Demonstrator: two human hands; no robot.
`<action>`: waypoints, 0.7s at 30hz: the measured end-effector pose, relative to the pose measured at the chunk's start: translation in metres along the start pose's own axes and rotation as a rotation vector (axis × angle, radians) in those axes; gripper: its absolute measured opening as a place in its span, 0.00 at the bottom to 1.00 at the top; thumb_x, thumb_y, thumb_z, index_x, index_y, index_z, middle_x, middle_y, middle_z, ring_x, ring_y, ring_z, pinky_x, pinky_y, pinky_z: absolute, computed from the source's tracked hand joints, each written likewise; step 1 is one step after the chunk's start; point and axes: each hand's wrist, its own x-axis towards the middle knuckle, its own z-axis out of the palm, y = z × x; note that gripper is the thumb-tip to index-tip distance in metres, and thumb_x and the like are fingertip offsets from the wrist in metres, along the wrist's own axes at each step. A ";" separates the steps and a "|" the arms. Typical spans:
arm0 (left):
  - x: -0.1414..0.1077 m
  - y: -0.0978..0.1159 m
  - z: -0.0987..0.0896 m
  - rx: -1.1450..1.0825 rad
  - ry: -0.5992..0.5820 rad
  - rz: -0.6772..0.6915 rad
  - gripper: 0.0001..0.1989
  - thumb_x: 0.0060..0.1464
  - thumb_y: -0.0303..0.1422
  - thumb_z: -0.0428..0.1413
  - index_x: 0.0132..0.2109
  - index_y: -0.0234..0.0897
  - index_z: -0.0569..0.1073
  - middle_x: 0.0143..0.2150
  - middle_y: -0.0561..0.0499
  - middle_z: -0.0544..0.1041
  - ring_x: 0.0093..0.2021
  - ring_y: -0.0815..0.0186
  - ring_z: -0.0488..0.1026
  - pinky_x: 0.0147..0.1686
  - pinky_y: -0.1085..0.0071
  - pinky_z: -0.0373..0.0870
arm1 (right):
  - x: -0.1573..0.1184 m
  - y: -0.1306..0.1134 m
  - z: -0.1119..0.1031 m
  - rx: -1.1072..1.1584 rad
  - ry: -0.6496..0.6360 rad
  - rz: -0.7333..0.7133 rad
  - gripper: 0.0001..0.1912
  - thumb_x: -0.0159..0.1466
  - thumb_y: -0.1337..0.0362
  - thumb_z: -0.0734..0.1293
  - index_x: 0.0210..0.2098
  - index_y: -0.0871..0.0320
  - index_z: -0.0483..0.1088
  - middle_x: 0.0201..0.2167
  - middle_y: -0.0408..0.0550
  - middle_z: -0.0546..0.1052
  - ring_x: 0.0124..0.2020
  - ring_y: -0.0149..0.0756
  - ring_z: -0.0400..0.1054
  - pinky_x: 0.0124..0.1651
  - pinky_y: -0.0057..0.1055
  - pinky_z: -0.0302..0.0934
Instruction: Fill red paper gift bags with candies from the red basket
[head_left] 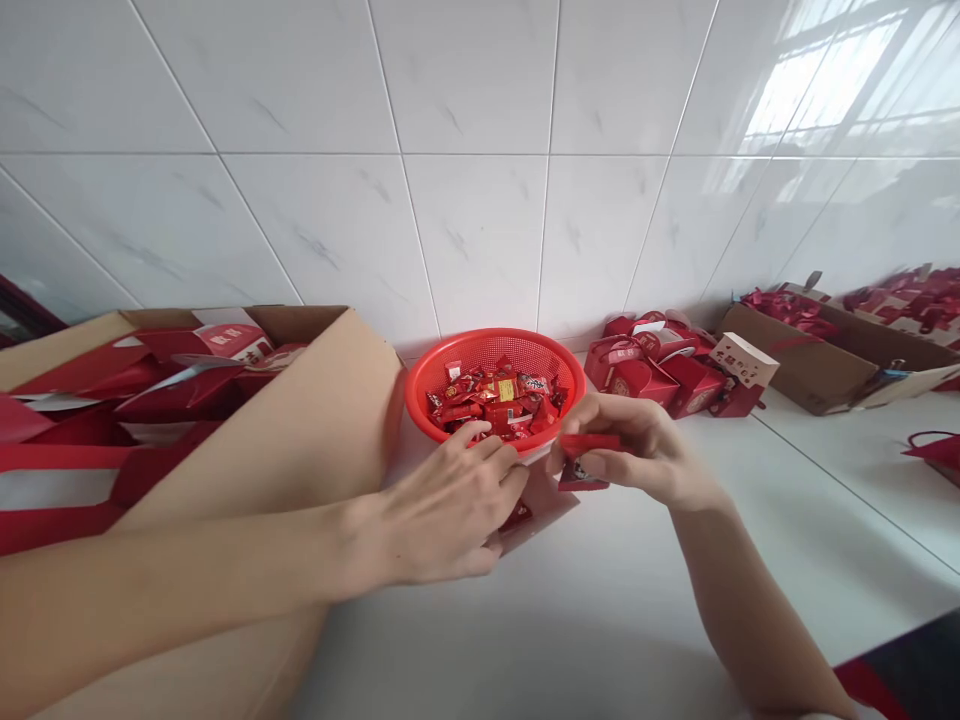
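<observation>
My right hand (645,450) pinches a small red candy packet (591,464) between thumb and fingers, just in front of the basket's right side. My left hand (454,500) is curled round the left side of a small open box (551,505) on the counter, hiding much of it. A bit of red wrapper (519,515) shows inside that box. Right behind both hands stands a round red plastic basket (495,343), with many red-wrapped candies (506,390) lying in it.
At left, a large cardboard box (352,400) holds red gift boxes (202,370). Closed red gift boxes (652,370) stand right of the basket on the white counter (750,520). Farther right is another cardboard box (825,365) with red items. A tiled wall (480,220) runs behind.
</observation>
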 end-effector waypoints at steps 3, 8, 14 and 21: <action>0.002 -0.006 0.002 -0.064 0.008 -0.015 0.20 0.52 0.36 0.59 0.51 0.33 0.72 0.47 0.43 0.78 0.47 0.56 0.74 0.56 0.57 0.62 | 0.006 0.005 0.001 -0.129 0.006 -0.039 0.06 0.64 0.63 0.69 0.38 0.60 0.74 0.35 0.50 0.77 0.35 0.35 0.71 0.37 0.31 0.66; 0.005 -0.008 0.005 -0.103 0.048 -0.009 0.19 0.53 0.36 0.58 0.50 0.33 0.72 0.45 0.45 0.79 0.45 0.57 0.75 0.57 0.55 0.61 | 0.006 0.012 -0.001 -0.273 -0.034 -0.160 0.05 0.64 0.66 0.71 0.39 0.58 0.77 0.34 0.48 0.77 0.34 0.33 0.69 0.38 0.31 0.66; 0.006 -0.007 0.006 -0.092 0.056 -0.040 0.12 0.57 0.36 0.55 0.46 0.35 0.74 0.39 0.46 0.78 0.41 0.59 0.75 0.56 0.56 0.61 | 0.004 0.013 0.005 -0.487 -0.161 -0.088 0.05 0.64 0.66 0.69 0.39 0.58 0.78 0.37 0.50 0.78 0.30 0.29 0.65 0.31 0.28 0.61; 0.005 -0.003 0.002 -0.096 0.018 -0.045 0.24 0.54 0.37 0.58 0.56 0.33 0.69 0.47 0.42 0.77 0.47 0.54 0.74 0.56 0.54 0.62 | 0.007 0.004 -0.002 -0.071 0.054 -0.033 0.15 0.58 0.62 0.63 0.44 0.58 0.73 0.34 0.49 0.75 0.25 0.32 0.55 0.25 0.31 0.52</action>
